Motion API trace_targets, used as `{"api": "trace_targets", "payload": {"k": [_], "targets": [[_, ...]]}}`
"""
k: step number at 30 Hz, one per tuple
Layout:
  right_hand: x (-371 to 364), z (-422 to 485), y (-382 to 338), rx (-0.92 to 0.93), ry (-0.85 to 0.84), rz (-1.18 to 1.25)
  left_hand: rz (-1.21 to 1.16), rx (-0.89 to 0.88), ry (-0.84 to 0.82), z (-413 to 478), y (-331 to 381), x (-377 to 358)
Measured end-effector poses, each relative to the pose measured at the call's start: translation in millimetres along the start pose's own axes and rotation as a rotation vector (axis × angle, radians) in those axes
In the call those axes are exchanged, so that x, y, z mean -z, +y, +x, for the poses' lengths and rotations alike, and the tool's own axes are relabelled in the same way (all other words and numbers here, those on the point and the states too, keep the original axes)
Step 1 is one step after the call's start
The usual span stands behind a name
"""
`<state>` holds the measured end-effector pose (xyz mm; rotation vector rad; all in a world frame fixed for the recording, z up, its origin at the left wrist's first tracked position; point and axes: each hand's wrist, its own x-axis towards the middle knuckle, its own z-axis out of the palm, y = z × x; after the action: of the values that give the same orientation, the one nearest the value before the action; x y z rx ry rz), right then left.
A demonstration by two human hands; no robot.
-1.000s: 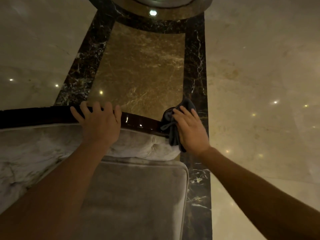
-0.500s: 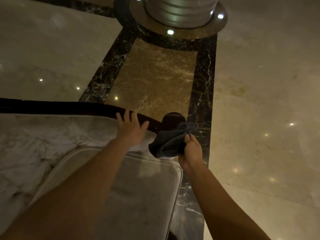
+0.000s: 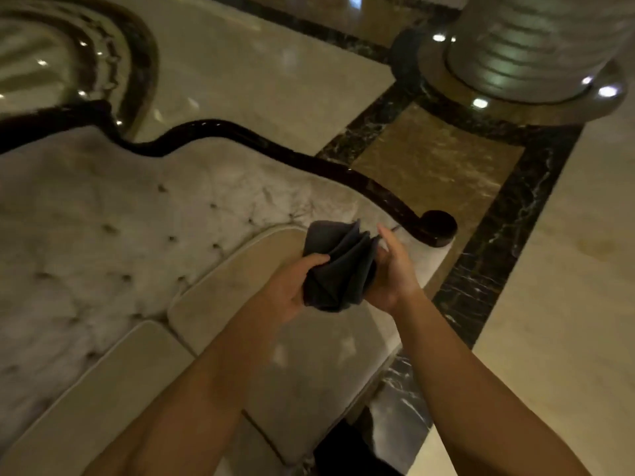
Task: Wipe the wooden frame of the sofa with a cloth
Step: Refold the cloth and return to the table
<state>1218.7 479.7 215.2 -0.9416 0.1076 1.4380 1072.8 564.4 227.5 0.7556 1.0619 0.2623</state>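
Observation:
A dark grey cloth (image 3: 338,267), folded into loose pleats, hangs between both hands above the sofa's seat cushion. My left hand (image 3: 292,286) grips its left side with the thumb on top. My right hand (image 3: 393,273) holds its right side, fingers partly spread. The dark polished wooden frame (image 3: 302,163) runs in a wavy line along the top of the tufted pale backrest and ends in a round scroll (image 3: 439,226) just right of and beyond the hands. Neither hand touches the frame.
Pale seat cushions (image 3: 319,372) lie under my forearms. A glossy marble floor with dark veined bands (image 3: 498,255) surrounds the sofa. A ribbed column on a round lit base (image 3: 522,63) stands at the far right. A curved inlay pattern (image 3: 113,56) marks the floor far left.
Both hands left the wooden frame and came together above the seat cushion. The cloth, held by the right hand alone before, is now held by both. The view swung left, showing more backrest.

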Motion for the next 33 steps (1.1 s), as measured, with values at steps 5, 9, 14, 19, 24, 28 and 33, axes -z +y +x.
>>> {"api": "trace_targets", "payload": {"k": [5,9,14,19,24,28,33], "targets": [[-89.0,-43.7,134.6,-0.233,-0.193,-0.347,-0.184,-0.292,0.286,-152.7,-40.3,104.5],[-136.6,-96.6,281.5,-0.465,-0.42,-0.662,-0.314,-0.353,0.583,-289.6,-128.2,194.4],[-154.3,-182.4,452.6,-0.679,-0.615,-0.951,-0.544,-0.344,0.875,-420.8,-254.6,273.6],[-156.8,-255.3,571.5,-0.846,-0.666,-1.147,-0.844,-0.331,1.138,-503.8,-368.1,323.9],[-175.0,-268.1,646.5,-0.973,-0.679,-1.339,-0.967,-0.345,1.29,-533.3,-436.2,365.5],[-191.7,-275.5,704.4,-1.091,-0.723,-1.413,-1.059,-0.304,1.432,-549.1,-464.7,393.0],[-193.8,-316.1,780.2,-1.365,-0.877,-1.57,-1.335,-0.216,1.55,-591.1,-518.7,422.0]]}}
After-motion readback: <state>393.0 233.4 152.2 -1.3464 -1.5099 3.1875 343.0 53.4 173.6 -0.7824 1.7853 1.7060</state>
